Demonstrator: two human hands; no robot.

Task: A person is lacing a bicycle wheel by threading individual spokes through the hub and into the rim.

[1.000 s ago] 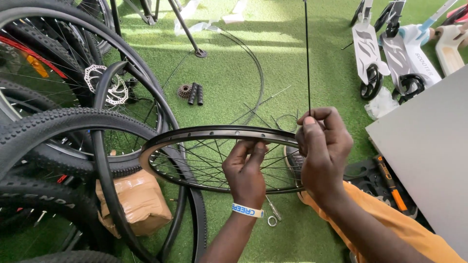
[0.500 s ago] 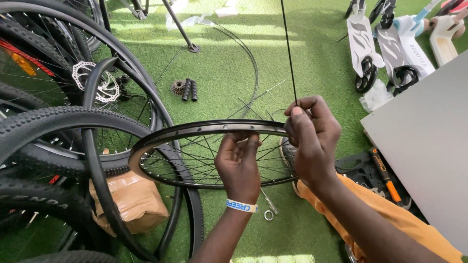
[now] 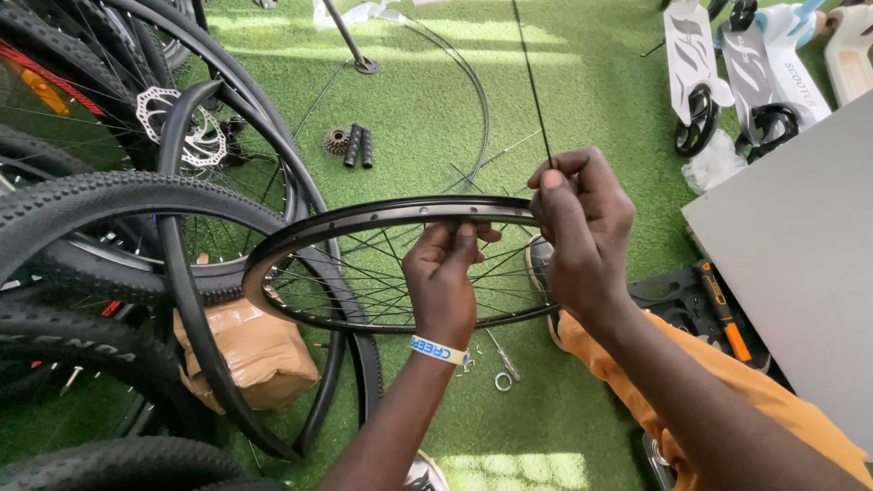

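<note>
Tyres stacked at left on green turf. Grey board at right, scooters above it. Black rim w/ spokes held flat at centre, over the turf. Left hand grips rim's far edge, fingers curled over it. Right hand pinched shut on thin spoke standing up from rim. Cassette & grips lie beyond.
</note>
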